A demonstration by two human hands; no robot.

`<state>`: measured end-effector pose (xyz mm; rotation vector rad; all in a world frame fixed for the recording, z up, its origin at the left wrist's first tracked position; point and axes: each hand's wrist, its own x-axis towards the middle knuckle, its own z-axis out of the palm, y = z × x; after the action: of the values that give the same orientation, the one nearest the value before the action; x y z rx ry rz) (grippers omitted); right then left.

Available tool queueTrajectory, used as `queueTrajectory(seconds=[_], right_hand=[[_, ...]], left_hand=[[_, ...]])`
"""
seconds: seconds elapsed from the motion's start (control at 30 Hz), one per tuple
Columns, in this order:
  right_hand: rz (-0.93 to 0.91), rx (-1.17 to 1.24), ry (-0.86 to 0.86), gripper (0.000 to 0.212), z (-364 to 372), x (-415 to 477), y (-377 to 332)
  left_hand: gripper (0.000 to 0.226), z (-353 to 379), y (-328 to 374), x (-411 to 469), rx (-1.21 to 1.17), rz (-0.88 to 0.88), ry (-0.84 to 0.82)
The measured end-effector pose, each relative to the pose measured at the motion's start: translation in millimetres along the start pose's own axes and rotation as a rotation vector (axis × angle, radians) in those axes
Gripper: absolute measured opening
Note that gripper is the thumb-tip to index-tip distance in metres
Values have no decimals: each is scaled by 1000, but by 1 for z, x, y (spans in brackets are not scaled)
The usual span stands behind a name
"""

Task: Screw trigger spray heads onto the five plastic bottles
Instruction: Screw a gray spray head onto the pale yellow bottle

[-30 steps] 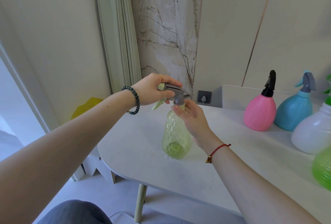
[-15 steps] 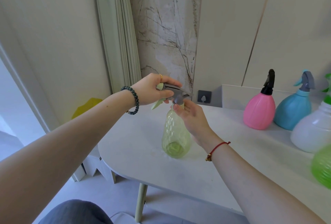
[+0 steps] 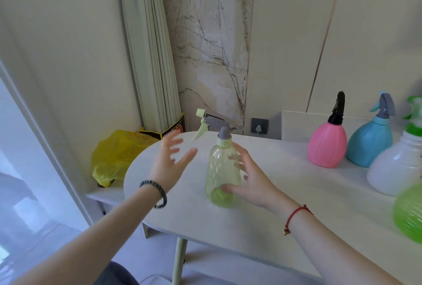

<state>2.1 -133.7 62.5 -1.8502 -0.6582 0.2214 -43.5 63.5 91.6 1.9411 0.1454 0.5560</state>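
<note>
Pale green bottle (image 3: 222, 170) stands upright near the left end of the table (image 3: 274, 205), its grey-and-green spray head (image 3: 214, 122) sitting on the neck. Far left I see a yellow bag (image 3: 114, 154) lying low beyond the table edge. The left hand (image 3: 170, 161) hovers just beside the bottle, fingers spread wide, touching nothing. The right hand (image 3: 253, 182) cups the bottle's lower right side, thumb at the base. It's blurred, so I cannot tell whether it truly grips. Further right stand a pink bottle (image 3: 326, 147) and a blue bottle (image 3: 370, 145), both with heads on, then a white bottle (image 3: 395, 168) and a bright green bottle (image 3: 411, 209).
</note>
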Motion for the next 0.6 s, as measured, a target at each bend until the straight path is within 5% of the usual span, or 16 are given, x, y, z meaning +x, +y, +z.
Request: queueTrajectory(seconds=[0.1,0.2,0.37,0.6], right_hand=[[13,-44,135,102,2,-11,16],[-7,-52,192,101,10,-22,26],[-39,71,233,82,23,-34,39],[-30,-6,674,82,-19,-48,36]], left_hand=[[42,14,-28,-25,5,-109,-209],[57,31,-29,-42,-64,-129,-369],[51,60,-17,-47,-249,-118,-373],[64,124,20,-17,-212,-30,-519]])
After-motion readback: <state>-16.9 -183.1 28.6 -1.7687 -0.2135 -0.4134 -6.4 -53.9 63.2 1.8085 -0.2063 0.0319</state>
